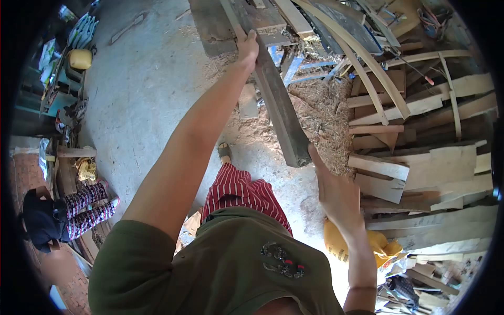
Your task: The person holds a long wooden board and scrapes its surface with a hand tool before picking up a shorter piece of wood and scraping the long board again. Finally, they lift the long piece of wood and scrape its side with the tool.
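Note:
A long, dark wooden beam [278, 105] slants from the top of the view down toward me. My left hand [248, 51] is closed around its far part, thumb on top. Close to the beam's near end is my right hand [336, 197], one finger stretched out to the edge of that end. The fingertip appears to touch the wood; the other fingers are partly hidden. Beneath the far part of the beam is a workbench with a dark board [218, 44] and blue metal legs [292, 68].
Wood shavings [320, 123] cover the floor under the bench. Planks and offcuts [446, 168] are piled along the right, with long curved strips [362, 52] above. A yellow sack [336, 241] lies near my right arm. Another person [44, 218] is at the left, near a yellow container [80, 59].

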A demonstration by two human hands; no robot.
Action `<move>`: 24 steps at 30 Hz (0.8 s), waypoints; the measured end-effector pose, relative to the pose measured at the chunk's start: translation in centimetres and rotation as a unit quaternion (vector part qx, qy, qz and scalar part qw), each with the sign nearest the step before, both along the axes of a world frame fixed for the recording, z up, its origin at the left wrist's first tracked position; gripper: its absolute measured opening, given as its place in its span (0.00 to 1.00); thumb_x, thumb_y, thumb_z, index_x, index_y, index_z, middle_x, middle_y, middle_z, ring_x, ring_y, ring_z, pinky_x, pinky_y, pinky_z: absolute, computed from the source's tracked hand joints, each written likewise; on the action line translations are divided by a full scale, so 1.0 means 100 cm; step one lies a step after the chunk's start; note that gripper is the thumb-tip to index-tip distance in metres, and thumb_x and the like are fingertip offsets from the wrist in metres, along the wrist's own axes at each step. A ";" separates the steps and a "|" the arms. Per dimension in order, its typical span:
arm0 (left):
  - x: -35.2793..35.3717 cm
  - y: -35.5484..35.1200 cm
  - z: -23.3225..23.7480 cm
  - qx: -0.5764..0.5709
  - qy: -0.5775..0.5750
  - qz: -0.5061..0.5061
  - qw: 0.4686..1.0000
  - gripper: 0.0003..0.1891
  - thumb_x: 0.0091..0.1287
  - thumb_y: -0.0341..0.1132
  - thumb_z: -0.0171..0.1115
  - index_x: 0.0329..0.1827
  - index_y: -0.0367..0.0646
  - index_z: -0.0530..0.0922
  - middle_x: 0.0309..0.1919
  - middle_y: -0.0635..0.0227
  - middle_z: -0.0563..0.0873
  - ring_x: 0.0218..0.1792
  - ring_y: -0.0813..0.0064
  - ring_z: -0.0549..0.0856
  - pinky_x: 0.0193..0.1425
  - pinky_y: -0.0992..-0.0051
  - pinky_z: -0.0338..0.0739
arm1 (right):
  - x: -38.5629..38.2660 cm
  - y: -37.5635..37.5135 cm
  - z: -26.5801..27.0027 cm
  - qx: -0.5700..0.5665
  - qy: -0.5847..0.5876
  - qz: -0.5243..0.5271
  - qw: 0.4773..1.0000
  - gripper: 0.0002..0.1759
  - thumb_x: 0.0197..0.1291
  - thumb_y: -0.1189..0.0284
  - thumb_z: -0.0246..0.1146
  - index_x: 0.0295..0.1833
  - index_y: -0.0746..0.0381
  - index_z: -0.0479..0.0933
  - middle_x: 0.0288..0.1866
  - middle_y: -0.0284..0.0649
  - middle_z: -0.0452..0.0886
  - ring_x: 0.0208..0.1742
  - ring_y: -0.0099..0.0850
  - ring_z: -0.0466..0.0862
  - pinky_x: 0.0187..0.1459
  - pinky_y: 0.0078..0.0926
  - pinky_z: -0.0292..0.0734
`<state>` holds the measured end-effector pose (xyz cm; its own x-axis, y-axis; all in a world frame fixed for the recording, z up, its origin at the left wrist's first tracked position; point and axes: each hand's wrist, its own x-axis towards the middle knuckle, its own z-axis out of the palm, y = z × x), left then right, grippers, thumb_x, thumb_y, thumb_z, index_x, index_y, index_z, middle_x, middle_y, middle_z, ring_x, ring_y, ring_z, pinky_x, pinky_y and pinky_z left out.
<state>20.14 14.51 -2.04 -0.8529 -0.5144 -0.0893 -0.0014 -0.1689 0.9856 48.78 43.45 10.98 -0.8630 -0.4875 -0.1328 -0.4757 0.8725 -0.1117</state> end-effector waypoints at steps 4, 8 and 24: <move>-0.002 -0.001 0.002 0.012 0.009 -0.020 1.000 0.35 0.80 0.41 0.50 0.86 0.52 0.47 0.77 0.50 0.68 0.72 0.51 0.73 0.72 0.58 0.69 | -0.064 -0.042 -0.019 -0.012 0.046 -0.010 0.999 0.38 0.68 0.75 0.57 0.83 0.47 0.58 0.15 0.36 0.78 0.13 0.30 0.79 0.14 0.35 0.69; 0.013 0.004 0.010 0.026 -0.016 -0.036 0.999 0.35 0.80 0.41 0.49 0.86 0.57 0.46 0.77 0.51 0.68 0.70 0.51 0.74 0.67 0.54 0.74 | -0.055 -0.041 -0.017 0.018 0.056 -0.016 0.998 0.40 0.66 0.76 0.56 0.83 0.47 0.57 0.16 0.37 0.79 0.14 0.31 0.79 0.15 0.36 0.72; 0.013 0.002 0.026 0.002 -0.020 -0.043 0.999 0.36 0.80 0.40 0.50 0.87 0.54 0.44 0.77 0.54 0.68 0.71 0.55 0.73 0.73 0.61 0.68 | 0.014 -0.022 0.010 0.070 -0.014 -0.079 0.994 0.36 0.70 0.71 0.59 0.81 0.40 0.60 0.16 0.41 0.78 0.19 0.42 0.84 0.23 0.43 0.79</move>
<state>21.47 14.69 0.59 -0.8897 -0.4387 -0.1265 -0.0558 -0.1704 0.9838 50.14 41.24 11.95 -0.9220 -0.3216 -0.2157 -0.3303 0.9439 0.0044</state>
